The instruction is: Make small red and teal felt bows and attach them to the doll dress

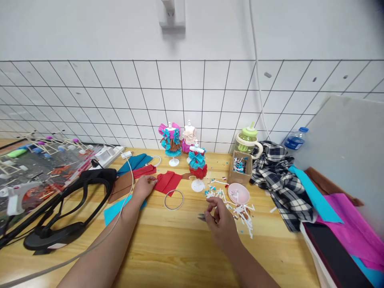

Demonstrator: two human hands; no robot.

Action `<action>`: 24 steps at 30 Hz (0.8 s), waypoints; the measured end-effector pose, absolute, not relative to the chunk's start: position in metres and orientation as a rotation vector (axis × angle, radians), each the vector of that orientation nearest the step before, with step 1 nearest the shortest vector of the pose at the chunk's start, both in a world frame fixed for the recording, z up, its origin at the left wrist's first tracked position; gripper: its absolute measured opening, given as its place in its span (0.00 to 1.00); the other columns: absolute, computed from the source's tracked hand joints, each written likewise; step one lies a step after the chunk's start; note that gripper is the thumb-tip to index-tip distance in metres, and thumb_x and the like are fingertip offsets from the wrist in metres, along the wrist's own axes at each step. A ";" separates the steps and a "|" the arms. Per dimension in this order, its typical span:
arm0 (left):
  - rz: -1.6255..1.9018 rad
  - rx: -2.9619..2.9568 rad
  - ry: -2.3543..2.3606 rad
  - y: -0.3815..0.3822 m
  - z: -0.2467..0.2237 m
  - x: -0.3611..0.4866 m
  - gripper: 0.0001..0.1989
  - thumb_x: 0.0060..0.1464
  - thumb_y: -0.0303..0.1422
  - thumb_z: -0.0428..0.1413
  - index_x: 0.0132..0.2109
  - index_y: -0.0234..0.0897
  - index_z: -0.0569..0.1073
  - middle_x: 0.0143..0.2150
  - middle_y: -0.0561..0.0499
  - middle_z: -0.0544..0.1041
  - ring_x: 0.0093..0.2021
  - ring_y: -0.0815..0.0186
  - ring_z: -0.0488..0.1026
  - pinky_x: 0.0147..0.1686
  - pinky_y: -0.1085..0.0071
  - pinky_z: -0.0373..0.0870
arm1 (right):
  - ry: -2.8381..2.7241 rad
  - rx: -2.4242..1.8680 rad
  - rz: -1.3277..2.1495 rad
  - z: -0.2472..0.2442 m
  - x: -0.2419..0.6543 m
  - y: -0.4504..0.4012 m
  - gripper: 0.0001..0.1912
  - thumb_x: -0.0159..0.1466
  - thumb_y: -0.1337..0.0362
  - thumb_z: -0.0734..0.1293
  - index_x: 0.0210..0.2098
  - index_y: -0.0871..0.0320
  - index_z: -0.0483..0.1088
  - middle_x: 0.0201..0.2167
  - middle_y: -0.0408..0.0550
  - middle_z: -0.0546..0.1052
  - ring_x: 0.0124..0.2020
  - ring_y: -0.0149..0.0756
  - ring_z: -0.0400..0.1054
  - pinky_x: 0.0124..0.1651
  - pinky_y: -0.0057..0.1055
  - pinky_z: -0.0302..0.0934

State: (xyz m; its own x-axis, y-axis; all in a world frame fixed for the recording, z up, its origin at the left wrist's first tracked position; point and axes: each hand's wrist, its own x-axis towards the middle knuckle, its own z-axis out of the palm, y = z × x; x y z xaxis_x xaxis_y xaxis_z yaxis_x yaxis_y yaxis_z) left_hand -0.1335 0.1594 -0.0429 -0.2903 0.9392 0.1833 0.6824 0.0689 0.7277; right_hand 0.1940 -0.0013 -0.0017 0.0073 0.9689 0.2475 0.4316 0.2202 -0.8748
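Observation:
My left hand [145,187] has its fingertips at the left edge of a folded red paper piece [168,182]; whether it grips the paper is unclear. Curled around a small metal tool with pointed tips [202,217], my right hand [220,219] is over the table, right of centre. A thin ring [174,199] lies between the hands. Behind them stands a small white dress form [198,185] in blue and red paper ruffles, with two more decorated forms [171,140] [189,138] further back. White paper scraps [246,218] lie beside my right hand.
On the right are a pink dish [239,193], a cardboard box [240,168], a green-lidded cup [247,140], checked cloth [273,172] and a bottle [296,139]. A black frame-like object [81,208], a glue gun [19,198] and a cable [115,224] are left. Blue paper [115,210] lies under my left forearm.

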 end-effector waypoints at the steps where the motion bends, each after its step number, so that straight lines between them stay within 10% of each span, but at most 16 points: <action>1: 1.130 1.548 2.004 0.158 -0.044 -0.134 0.13 0.40 0.41 0.61 0.29 0.36 0.75 0.31 0.46 0.77 0.35 0.56 0.74 0.38 0.65 0.68 | -1.610 -1.398 0.738 -0.010 0.196 -0.003 0.15 0.62 0.64 0.61 0.48 0.54 0.63 0.33 0.42 0.70 0.23 0.27 0.58 0.29 0.26 0.58; 16: 1.762 1.200 1.368 0.104 0.008 -0.103 0.13 0.49 0.40 0.57 0.39 0.39 0.64 0.31 0.55 0.71 0.34 0.68 0.73 0.41 0.68 0.70 | -1.834 -1.605 0.650 -0.042 0.213 0.013 0.11 0.62 0.64 0.58 0.41 0.55 0.70 0.30 0.44 0.75 0.32 0.36 0.69 0.37 0.32 0.60; 24: 0.508 2.436 0.907 0.016 -0.017 -0.015 0.13 0.55 0.30 0.53 0.48 0.43 0.72 0.45 0.47 0.77 0.47 0.59 0.72 0.49 0.61 0.67 | -1.772 -1.578 0.483 -0.042 0.223 0.017 0.10 0.61 0.67 0.60 0.40 0.57 0.71 0.34 0.48 0.75 0.37 0.39 0.69 0.41 0.35 0.61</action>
